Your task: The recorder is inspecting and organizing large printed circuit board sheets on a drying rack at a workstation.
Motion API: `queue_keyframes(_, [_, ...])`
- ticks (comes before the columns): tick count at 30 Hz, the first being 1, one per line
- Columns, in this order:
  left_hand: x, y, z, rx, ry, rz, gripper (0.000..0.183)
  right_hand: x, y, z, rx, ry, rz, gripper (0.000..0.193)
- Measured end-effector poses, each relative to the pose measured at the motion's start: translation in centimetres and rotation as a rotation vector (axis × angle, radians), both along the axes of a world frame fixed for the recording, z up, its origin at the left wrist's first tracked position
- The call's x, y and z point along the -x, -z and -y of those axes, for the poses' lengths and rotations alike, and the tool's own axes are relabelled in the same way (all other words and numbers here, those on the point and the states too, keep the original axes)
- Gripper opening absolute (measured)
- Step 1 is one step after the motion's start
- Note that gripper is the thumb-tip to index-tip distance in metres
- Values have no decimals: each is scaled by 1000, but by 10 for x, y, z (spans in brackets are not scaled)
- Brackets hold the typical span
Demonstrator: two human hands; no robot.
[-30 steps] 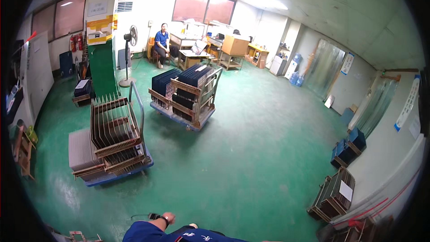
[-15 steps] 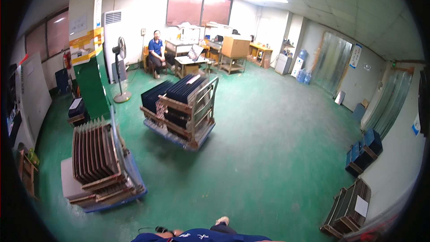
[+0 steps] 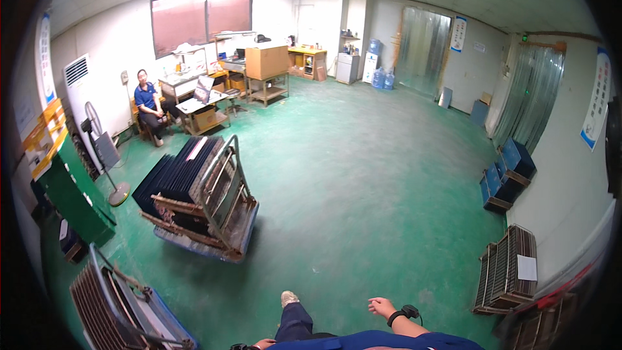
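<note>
My right hand [image 3: 381, 306] swings out in front of me at the lower edge. Its fingers are loosely bent and apart, and it holds nothing. A black band with a small device [image 3: 404, 313] sits on that wrist. At the bottom edge only a bit of my left hand [image 3: 264, 344] shows, beside a dark wrist device; its fingers are hidden. Neither hand touches anything visible. Ahead to the left stands a trolley [image 3: 243, 227] loaded with upright dark panels [image 3: 188, 165] in a wooden rack. A second trolley [image 3: 165, 314] with upright panels is nearer, at lower left.
A person in a blue shirt [image 3: 148, 98] sits by a small table [image 3: 194, 105] at the back left. A standing fan [image 3: 120, 193] is near a green column base [image 3: 81, 188]. Blue boxes [image 3: 512, 165] and a slatted rack [image 3: 505, 269] line the right wall. Strip curtains [image 3: 421, 48] hang behind.
The view has turned right and moved forward, so both trolleys appear farther left and lower. My right hand has come into view, and one foot has stepped forward.
</note>
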State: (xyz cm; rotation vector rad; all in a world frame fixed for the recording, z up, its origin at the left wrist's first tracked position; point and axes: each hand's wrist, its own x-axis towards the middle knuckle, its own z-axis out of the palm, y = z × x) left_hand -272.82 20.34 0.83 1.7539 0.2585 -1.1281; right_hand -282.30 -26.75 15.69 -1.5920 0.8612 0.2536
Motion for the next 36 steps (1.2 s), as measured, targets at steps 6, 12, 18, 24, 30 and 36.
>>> queue_keyframes(6, [-120,49,22,45,509,246,42,-16,45,14,99,-284,-281,31])
queue_keyframes(12, [-273,-14,57,-62,67,-152,35,-79,28,26,98,-279,-415,32])
queue_keyframes(18, [-400,-89,142,-31,-87,-126,30,-183,52,51,-138,96,-291,32])
queue_keyframes(24, [-456,-41,189,0,-144,-172,31,-277,81,127,49,-133,-177,25])
queue_keyframes(30, [-527,-26,271,-45,256,92,33,-397,35,260,-45,-12,-262,29])
queue_keyframes(36, [-605,-91,364,49,-368,-111,32,-543,11,373,-26,147,-243,33])
